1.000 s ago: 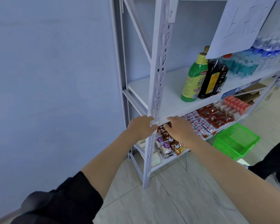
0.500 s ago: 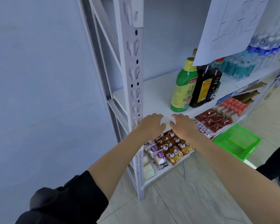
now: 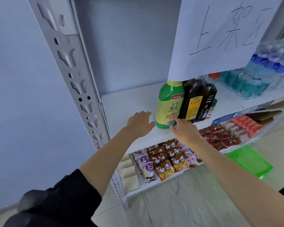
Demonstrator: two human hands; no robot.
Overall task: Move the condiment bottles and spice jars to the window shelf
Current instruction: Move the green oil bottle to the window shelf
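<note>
This looks like a small shop or its stockroom. A white slotted-steel rack [image 3: 69,76] stands against a plain wall on a tiled floor [image 3: 195,202]. Just beyond the right hand [image 3: 185,130] stand sauce bottles [image 3: 170,104], with shrink-wrapped packs of bottled water [image 3: 259,79] further right. Below both hands lie rows of packaged instant noodles and snacks [image 3: 167,163]. A handwritten paper sign [image 3: 220,35] hangs above, and a green plastic basket [image 3: 251,161] sits on the floor.
</note>
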